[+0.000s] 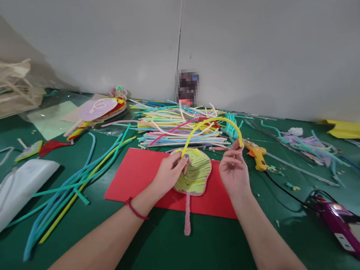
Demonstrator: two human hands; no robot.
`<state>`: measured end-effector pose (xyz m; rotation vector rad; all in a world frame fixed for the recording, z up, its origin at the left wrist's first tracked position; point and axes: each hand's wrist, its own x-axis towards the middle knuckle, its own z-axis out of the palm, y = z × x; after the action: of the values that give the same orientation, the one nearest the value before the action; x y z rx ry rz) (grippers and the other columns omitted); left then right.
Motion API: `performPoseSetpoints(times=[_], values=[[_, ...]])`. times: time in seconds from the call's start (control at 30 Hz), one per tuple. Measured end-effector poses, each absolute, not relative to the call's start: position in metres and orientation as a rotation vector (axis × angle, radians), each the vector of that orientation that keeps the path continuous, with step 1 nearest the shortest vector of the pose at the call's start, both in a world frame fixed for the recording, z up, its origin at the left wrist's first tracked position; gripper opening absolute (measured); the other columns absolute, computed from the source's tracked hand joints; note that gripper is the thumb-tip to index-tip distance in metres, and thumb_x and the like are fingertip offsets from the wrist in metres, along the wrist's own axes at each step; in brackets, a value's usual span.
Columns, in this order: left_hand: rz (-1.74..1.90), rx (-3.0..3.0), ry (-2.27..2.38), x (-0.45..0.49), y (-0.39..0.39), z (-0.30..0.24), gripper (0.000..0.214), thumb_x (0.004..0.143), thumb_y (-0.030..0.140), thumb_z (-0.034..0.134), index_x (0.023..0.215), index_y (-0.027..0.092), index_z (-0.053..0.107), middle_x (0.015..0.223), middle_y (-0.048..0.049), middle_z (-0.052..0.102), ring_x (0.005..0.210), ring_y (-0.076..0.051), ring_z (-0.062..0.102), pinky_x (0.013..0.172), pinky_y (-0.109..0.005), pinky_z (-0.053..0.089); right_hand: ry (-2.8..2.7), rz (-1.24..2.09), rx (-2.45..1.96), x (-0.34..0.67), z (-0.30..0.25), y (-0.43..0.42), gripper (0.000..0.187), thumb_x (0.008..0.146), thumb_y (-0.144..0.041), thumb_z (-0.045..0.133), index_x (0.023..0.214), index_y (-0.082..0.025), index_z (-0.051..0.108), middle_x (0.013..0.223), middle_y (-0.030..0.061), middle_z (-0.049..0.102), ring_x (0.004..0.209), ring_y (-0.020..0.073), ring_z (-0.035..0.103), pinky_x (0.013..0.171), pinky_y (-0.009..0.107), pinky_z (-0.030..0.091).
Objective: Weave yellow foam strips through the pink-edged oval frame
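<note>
A yellow pipe cleaner [211, 121] arches up between my two hands. My left hand [172, 169] pinches its left end, over a fan-shaped piece [198, 173] covered in green and yellow strips. That piece has a pink rim and a pink handle [187, 217] pointing toward me. My right hand [235, 168] is closed around the other end at the fingertips, just right of the fan-shaped piece. Beneath it lies a red board [142, 171], partly covered by my hands and the fan-shaped piece.
A pile of coloured pipe cleaners [167, 127] lies behind the board. Loose blue and green stems [75, 187] and a white device [19, 193] are left. A yellow glue gun [258, 157] with a black cord and a purple power strip [339, 226] are right. A wall [254, 54] rises behind.
</note>
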<state>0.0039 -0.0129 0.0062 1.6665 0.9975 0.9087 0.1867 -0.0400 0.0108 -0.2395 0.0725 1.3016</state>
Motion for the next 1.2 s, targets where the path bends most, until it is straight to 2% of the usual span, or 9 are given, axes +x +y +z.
performPoseSetpoints(times=[0.13, 0.27, 0.4, 0.53, 0.67, 0.73, 0.9, 1.07, 1.2], values=[[1.010, 1.544, 0.982, 0.003, -0.012, 0.002, 0.033, 0.089, 0.034, 0.034, 0.065, 0.017, 0.048, 0.054, 0.0026, 0.046, 0.053, -0.010, 0.047, 0.056, -0.022, 0.037, 0.023, 1.320, -0.215, 0.186, 0.008, -0.040, 0.020, 0.073, -0.001, 0.060, 0.085, -0.017, 0.062, 0.078, -0.0026, 0.071, 0.053, 0.0003, 0.060, 0.038, 0.004, 0.046], [1.174, 1.419, 1.110, 0.002, -0.011, -0.004, 0.036, 0.089, 0.041, 0.034, 0.063, 0.018, 0.044, 0.053, 0.0037, 0.043, 0.050, -0.009, 0.044, 0.049, -0.021, 0.034, 0.026, 1.307, -0.235, 0.187, 0.008, -0.040, 0.019, 0.071, 0.001, 0.062, 0.080, -0.015, 0.063, 0.076, -0.0019, 0.071, 0.053, 0.0000, 0.060, 0.039, 0.003, 0.046], [1.239, 1.374, 1.173, 0.000, -0.009, -0.006, 0.036, 0.086, 0.045, 0.040, 0.062, 0.018, 0.039, 0.053, 0.0053, 0.037, 0.047, -0.008, 0.041, 0.045, -0.020, 0.032, -0.027, 1.313, -0.260, 0.191, 0.010, -0.039, 0.015, 0.075, -0.002, 0.059, 0.079, -0.016, 0.063, 0.075, -0.0030, 0.071, 0.053, -0.0014, 0.061, 0.039, 0.001, 0.046], [1.250, 1.373, 1.183, -0.001, -0.009, -0.005, 0.035, 0.085, 0.045, 0.041, 0.062, 0.019, 0.037, 0.053, 0.0060, 0.035, 0.046, -0.007, 0.039, 0.045, -0.020, 0.031, -0.092, 1.229, -0.410, 0.190, 0.010, -0.039, 0.016, 0.079, -0.007, 0.058, 0.075, -0.021, 0.065, 0.075, -0.0064, 0.071, 0.070, -0.0009, 0.066, 0.045, -0.002, 0.047], [1.075, 1.565, 0.994, 0.001, -0.014, -0.001, 0.028, 0.086, 0.037, 0.041, 0.066, 0.018, 0.041, 0.052, 0.0057, 0.040, 0.049, -0.008, 0.044, 0.050, -0.020, 0.035, -0.266, 1.115, -0.709, 0.180, 0.008, -0.039, 0.005, 0.072, -0.019, 0.068, 0.074, -0.024, 0.067, 0.078, -0.0059, 0.071, 0.076, 0.0053, 0.068, 0.049, 0.005, 0.052], [0.959, 1.645, 0.915, 0.002, -0.017, 0.000, 0.021, 0.085, 0.035, 0.043, 0.072, 0.018, 0.045, 0.057, 0.0044, 0.045, 0.052, -0.009, 0.047, 0.051, -0.021, 0.036, -0.434, 1.122, -0.853, 0.171, 0.007, -0.041, 0.006, 0.069, -0.025, 0.071, 0.073, -0.023, 0.067, 0.077, -0.0041, 0.071, 0.071, 0.0085, 0.068, 0.048, 0.010, 0.053], [0.928, 1.721, 0.933, 0.003, -0.017, 0.001, 0.018, 0.084, 0.034, 0.045, 0.080, 0.017, 0.049, 0.067, 0.0018, 0.051, 0.058, -0.010, 0.050, 0.056, -0.022, 0.038, -0.862, 1.186, -1.040, 0.154, 0.004, -0.046, 0.014, 0.072, -0.032, 0.067, 0.076, -0.019, 0.068, 0.086, 0.0029, 0.070, 0.076, 0.0162, 0.066, 0.055, 0.023, 0.057], [0.888, 1.809, 0.956, 0.003, -0.015, 0.002, 0.031, 0.089, 0.031, 0.034, 0.062, 0.018, 0.043, 0.055, 0.0038, 0.045, 0.055, -0.010, 0.047, 0.057, -0.023, 0.036, -0.975, 1.187, -1.194, 0.152, 0.002, -0.046, 0.020, 0.067, -0.036, 0.069, 0.074, -0.018, 0.067, 0.070, 0.0014, 0.066, 0.069, 0.0167, 0.064, 0.052, 0.025, 0.056], [0.879, 1.762, 0.993, 0.003, -0.016, 0.004, 0.030, 0.088, 0.029, 0.034, 0.060, 0.019, 0.040, 0.052, 0.0047, 0.044, 0.051, -0.010, 0.045, 0.054, -0.022, 0.036, -0.942, 1.104, -1.207, 0.155, 0.003, -0.044, 0.026, 0.067, -0.039, 0.068, 0.080, -0.017, 0.065, 0.068, 0.0010, 0.065, 0.062, 0.0146, 0.062, 0.049, 0.025, 0.055]])
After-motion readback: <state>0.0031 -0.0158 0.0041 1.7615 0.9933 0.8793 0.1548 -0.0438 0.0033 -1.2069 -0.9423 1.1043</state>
